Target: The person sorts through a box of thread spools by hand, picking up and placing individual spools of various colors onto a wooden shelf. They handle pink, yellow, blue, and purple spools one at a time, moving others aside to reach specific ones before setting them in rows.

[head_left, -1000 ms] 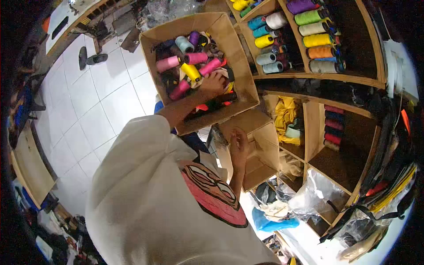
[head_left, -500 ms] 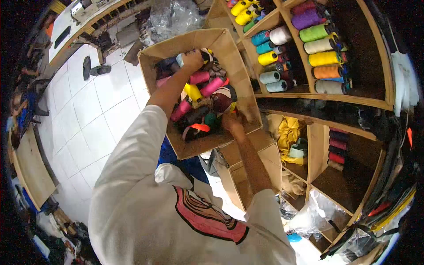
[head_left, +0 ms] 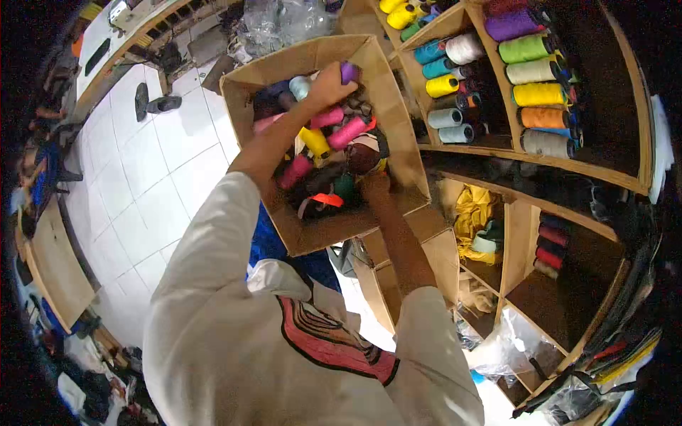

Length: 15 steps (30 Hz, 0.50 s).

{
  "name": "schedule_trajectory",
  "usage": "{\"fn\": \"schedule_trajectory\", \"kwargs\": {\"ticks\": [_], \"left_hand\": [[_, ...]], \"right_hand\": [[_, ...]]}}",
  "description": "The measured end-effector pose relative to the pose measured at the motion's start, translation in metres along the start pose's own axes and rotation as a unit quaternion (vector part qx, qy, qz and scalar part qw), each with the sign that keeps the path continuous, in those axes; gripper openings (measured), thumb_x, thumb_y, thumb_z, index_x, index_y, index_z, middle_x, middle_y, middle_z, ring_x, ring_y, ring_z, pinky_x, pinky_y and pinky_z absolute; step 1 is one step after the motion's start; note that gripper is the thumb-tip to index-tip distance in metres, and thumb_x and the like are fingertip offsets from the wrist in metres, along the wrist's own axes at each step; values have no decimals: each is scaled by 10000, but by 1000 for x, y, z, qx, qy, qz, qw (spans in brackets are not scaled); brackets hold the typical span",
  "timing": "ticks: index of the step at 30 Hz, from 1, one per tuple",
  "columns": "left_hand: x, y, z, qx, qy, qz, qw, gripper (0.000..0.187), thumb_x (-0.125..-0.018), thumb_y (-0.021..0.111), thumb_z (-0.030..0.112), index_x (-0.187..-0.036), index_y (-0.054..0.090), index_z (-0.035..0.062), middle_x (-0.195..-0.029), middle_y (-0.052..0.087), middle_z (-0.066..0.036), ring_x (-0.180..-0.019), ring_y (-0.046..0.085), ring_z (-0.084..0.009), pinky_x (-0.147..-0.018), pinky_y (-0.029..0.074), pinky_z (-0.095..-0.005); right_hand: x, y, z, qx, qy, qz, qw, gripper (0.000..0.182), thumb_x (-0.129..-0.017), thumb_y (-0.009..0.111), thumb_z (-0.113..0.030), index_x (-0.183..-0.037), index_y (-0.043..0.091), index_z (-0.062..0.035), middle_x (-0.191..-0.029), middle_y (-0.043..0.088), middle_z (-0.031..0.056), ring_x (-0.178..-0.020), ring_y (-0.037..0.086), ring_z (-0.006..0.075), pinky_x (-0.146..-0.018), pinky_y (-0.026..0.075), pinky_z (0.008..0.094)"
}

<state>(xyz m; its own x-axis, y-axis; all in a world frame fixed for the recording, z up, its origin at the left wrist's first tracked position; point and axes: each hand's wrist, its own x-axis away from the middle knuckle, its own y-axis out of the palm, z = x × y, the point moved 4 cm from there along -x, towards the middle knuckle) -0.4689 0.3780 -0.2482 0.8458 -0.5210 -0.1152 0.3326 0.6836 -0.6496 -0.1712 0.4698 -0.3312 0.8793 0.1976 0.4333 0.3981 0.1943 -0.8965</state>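
Observation:
A cardboard box (head_left: pixel 406 153) full of mixed thread spools is in front of me. Near its far side, my left hand (head_left: pixel 329 88) is closed on a purple thread spool (head_left: pixel 349 72), which sticks out past the fingers. A pale blue spool (head_left: pixel 300 86) lies beside that hand. Below my left forearm are a yellow spool (head_left: pixel 315 142) and several pink spools (head_left: pixel 348 133). Deep in the near right corner is my right hand (head_left: pixel 375 187), close to a maroon spool (head_left: pixel 364 157) and a green one (head_left: pixel 344 186); its fingers are dark and partly hidden.
Wooden shelves (head_left: pixel 582 157) on the right hold rows of coloured spools, with yellow cloth (head_left: pixel 473 216) lower down. Another open cardboard box (head_left: pixel 444 266) is under the first. Clear plastic bags (head_left: pixel 284 28) lie behind it, and sandals (head_left: pixel 165 104) rest on the tiled floor.
My left hand has come up and slightly right, and a purple spool now shows in its fingers. The right hand stays in the near corner of the box. The view has shifted slightly.

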Motion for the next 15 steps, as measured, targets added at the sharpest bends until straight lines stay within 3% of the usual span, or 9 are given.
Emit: {"fn": "schedule_trajectory", "kwargs": {"ticks": [3,5,7,9,11,13,14,15], "left_hand": [[20,-18,46,112,57,-63,990,569,-750,648,404,-1111,511,-15,-1031,583,-232,-988,573,-378,-887,451,-439],[28,0,47,122,140,-140,973,543,-728,683,387,-1057,537,-19,-935,591,-236,-887,582,-380,-808,449,-442],[42,-2,65,78,72,-236,966,606,-726,692,444,-1097,546,-12,-1022,580,-240,-954,572,-390,-867,450,-446],[56,56,15,5,79,-197,977,679,-720,693,508,-1158,539,12,-1210,528,-249,-1067,545,-401,-919,447,-455],[72,32,47,14,16,-338,941,817,-715,685,564,-1286,477,19,-1391,407,-252,-1224,445,-427,-1018,395,-469],[85,51,33,32,112,-266,957,929,-708,687,585,-1374,388,9,-1445,355,-252,-1319,347,-424,-1083,325,-478],[82,38,56,30,-9,-407,913,953,-705,687,592,-1396,367,19,-1457,333,-259,-1346,304,-423,-1105,290,-478],[93,18,78,13,-138,-531,836,977,-701,686,599,-1418,345,29,-1469,311,-266,-1373,261,-422,-1127,256,-477]], "right_hand": [[-3,6,0,5,-1,8,1000,328,-852,587,-176,-1153,558,-49,-1099,597,150,-1042,571,315,-886,479,428],[-4,8,2,7,3,14,1000,332,-853,584,-182,-1155,556,-49,-1097,595,148,-1038,570,315,-886,478,426],[-5,14,3,10,6,20,1000,335,-853,581,-188,-1157,554,-48,-1095,593,147,-1033,569,314,-886,476,424],[-5,15,2,10,9,30,999,339,-854,578,-193,-1158,551,-47,-1094,591,146,-1028,568,314,-886,475,422],[-9,24,4,13,15,41,999,342,-855,576,-199,-1160,549,-46,-1092,590,145,-1023,568,313,-886,474,420],[-15,35,10,21,25,51,998,346,-856,573,-205,-1162,547,-46,-1090,588,143,-1018,567,312,-887,473,418],[-18,44,14,23,32,56,998,348,-856,571,-208,-1163,546,-45,-1089,587,143,-1016,566,312,-887,473,417],[-21,57,15,29,34,57,997,350,-857,570,-211,-1163,545,-45,-1088,586,142,-1014,566,312,-887,472,416]]}}
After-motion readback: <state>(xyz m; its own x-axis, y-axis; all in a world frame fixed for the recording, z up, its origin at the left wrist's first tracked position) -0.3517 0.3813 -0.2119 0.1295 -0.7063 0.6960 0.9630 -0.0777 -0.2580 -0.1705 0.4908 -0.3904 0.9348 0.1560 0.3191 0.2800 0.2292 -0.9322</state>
